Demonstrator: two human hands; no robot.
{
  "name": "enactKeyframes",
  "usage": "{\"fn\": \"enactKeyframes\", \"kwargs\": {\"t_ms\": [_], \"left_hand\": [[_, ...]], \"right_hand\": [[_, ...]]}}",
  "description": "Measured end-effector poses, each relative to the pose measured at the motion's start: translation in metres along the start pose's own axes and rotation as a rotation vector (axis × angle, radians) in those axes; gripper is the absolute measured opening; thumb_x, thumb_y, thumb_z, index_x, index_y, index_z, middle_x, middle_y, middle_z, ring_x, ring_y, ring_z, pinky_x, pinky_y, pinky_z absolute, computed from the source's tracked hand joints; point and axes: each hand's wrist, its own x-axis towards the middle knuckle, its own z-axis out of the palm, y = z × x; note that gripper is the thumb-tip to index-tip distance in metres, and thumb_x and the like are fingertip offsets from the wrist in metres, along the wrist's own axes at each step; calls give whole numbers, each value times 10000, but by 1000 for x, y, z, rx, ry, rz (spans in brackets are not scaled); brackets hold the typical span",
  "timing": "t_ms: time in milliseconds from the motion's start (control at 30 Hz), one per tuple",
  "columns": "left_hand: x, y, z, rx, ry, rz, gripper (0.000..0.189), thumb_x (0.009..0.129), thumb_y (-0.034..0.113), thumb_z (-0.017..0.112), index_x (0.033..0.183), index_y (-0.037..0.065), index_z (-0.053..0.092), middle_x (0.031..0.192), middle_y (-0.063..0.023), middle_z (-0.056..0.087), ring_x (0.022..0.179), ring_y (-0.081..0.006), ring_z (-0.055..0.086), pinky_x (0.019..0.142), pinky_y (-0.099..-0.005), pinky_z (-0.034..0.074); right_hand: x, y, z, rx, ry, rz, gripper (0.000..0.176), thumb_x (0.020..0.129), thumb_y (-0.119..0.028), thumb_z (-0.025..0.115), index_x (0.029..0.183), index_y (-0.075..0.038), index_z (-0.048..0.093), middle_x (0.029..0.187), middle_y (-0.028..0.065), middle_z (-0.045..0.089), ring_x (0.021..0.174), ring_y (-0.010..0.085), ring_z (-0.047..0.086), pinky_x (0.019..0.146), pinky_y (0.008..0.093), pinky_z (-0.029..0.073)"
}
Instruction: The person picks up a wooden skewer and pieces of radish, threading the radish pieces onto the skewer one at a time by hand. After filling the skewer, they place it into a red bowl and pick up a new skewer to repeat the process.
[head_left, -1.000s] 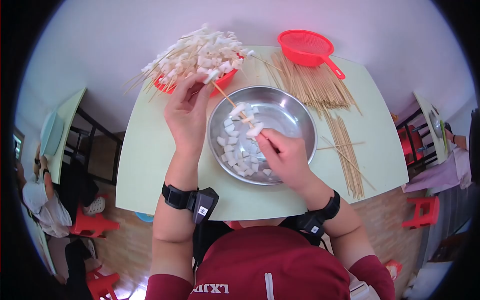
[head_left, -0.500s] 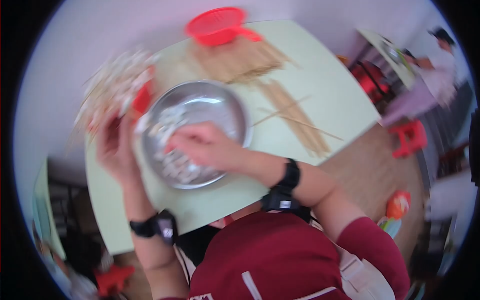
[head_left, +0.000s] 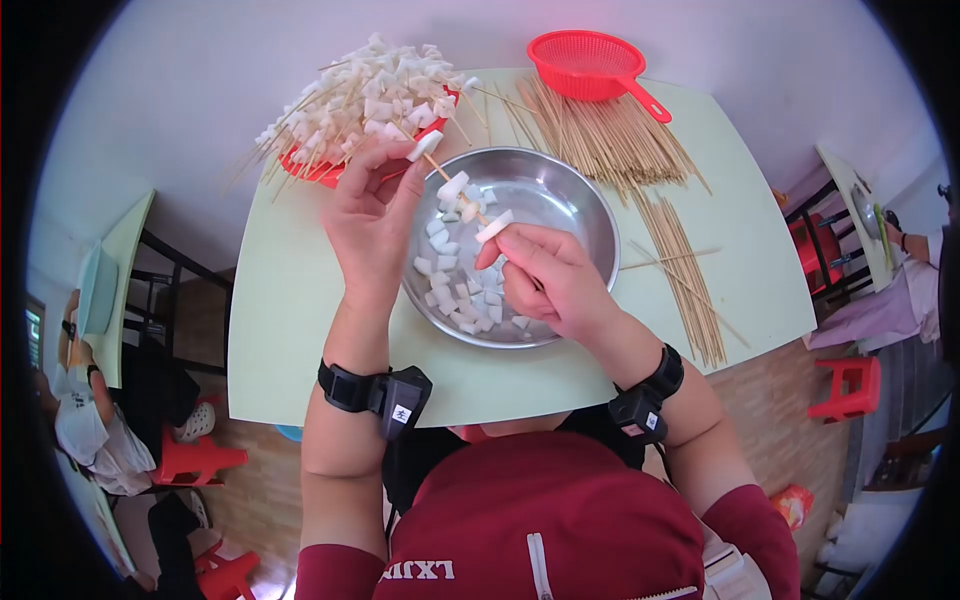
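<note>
A steel bowl (head_left: 570, 205) in the middle of the pale green table (head_left: 290, 310) holds several white food chunks (head_left: 462, 295). My left hand (head_left: 372, 225) pinches the upper end of a bamboo skewer (head_left: 468, 205) that slants over the bowl with three white chunks threaded on it. My right hand (head_left: 548, 282) grips the skewer's lower end, its fingers at the lowest chunk (head_left: 494, 226).
A red tray (head_left: 325, 172) piled with finished skewers sits at the back left. Loose bamboo sticks (head_left: 610, 140) lie at the back right and along the right side, with a red strainer (head_left: 588, 65) behind them. Red stools and other people are around the table.
The head swung sharply right and blurred, then came back to the bowl. The skewer stays in both hands over the bowl, and my right hand sits slightly higher on it.
</note>
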Motion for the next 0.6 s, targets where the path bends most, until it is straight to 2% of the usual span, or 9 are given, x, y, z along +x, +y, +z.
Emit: {"fn": "enactKeyframes", "kwargs": {"t_ms": [133, 200, 233, 300, 333, 400, 600], "left_hand": [[-1, -1, 0, 5, 4, -4, 192, 821, -58, 612, 1009, -38, 579, 1017, -91, 607, 945, -155, 604, 845, -269, 498], [-3, 0, 2, 27, -14, -8, 195, 819, -59, 614, 1010, -35, 581, 1019, -91, 607, 936, -153, 606, 839, -266, 499], [-3, 1, 3, 46, -33, -11, 198, 817, -60, 616, 1010, -33, 583, 1022, -91, 608, 926, -150, 608, 833, -263, 500], [-3, 2, 4, 50, -26, -5, 197, 816, -59, 619, 1008, -32, 585, 1015, -87, 608, 916, -148, 609, 827, -261, 502], [-4, 2, 4, 57, -14, -1, 196, 814, -58, 621, 1006, -31, 587, 1008, -83, 607, 906, -145, 610, 821, -258, 503], [-7, 4, 7, 44, -40, -3, 196, 814, -56, 623, 1006, -31, 587, 1003, -80, 607, 903, -143, 610, 820, -257, 503], [-7, 4, 6, 13, -76, -14, 201, 816, -51, 627, 1010, -30, 580, 997, -76, 605, 911, -143, 606, 820, -258, 501]], "right_hand": [[4, 4, -1, -134, 54, -8, 256, 962, -214, 456, 929, -26, 626, 484, -49, 373, 424, 21, 276, 421, 196, 214], [15, 23, -6, -909, 275, -623, 269, 968, -233, 444, 953, -30, 619, 470, -56, 351, 402, 16, 253, 400, 196, 199], [13, 24, -7, -910, 279, -623, 269, 968, -233, 444, 953, -30, 619, 470, -56, 351, 402, 16, 253, 400, 196, 199], [10, 19, -6, -789, 219, -447, 275, 971, -249, 438, 973, -39, 616, 462, -68, 330, 389, 13, 234, 386, 197, 182], [8, 12, -4, -792, 221, -448, 275, 971, -249, 438, 973, -39, 616, 462, -68, 330, 389, 13, 234, 386, 197, 182], [3, -1, 0, -341, 122, -82, 275, 974, -241, 432, 966, -36, 616, 466, -75, 334, 392, 10, 229, 388, 196, 181], [2, -3, 0, -287, 79, -90, 289, 982, -237, 410, 958, -23, 602, 454, -78, 318, 379, 9, 201, 379, 195, 173]]}}
